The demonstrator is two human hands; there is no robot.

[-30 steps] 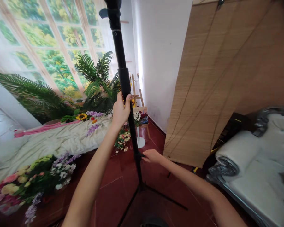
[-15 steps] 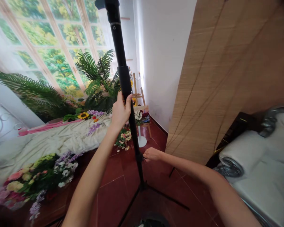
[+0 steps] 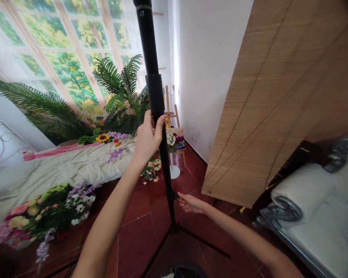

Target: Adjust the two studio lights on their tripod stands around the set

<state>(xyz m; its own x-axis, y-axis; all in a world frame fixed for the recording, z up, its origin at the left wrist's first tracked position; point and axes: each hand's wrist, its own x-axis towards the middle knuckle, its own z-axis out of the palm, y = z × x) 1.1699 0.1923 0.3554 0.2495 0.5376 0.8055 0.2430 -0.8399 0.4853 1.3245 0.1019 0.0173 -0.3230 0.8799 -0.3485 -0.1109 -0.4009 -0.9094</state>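
A black light stand (image 3: pixel 164 154) stands on the tiled floor, its pole leaning slightly to the left at the top. My left hand (image 3: pixel 149 135) wraps round the pole just under its upper collar (image 3: pixel 156 92), thumb on the right side. Lower down, the fingertips of my right hand (image 3: pixel 190 202) pinch a small knob (image 3: pixel 176 196) on the right side of the lower collar; the other fingers curl loosely. The knob is mostly covered by fingers. Below, the stand's legs (image 3: pixel 204 243) spread over the floor. The pole's top is out of view.
On the left, a bed (image 3: pixel 84 166) with cream cloth carries flowers, with a bouquet (image 3: pixel 31 216) at its near edge. Palm fronds (image 3: pixel 118 88) and a small easel (image 3: pixel 171 112) stand behind. At the right are a woven blind (image 3: pixel 237 116) and a white sofa (image 3: pixel 330 216).
My right hand's fingers have loosened from a tighter fist and turned at the knob, the hand sitting slightly lower. My left hand keeps its hold. The view has shifted slightly.
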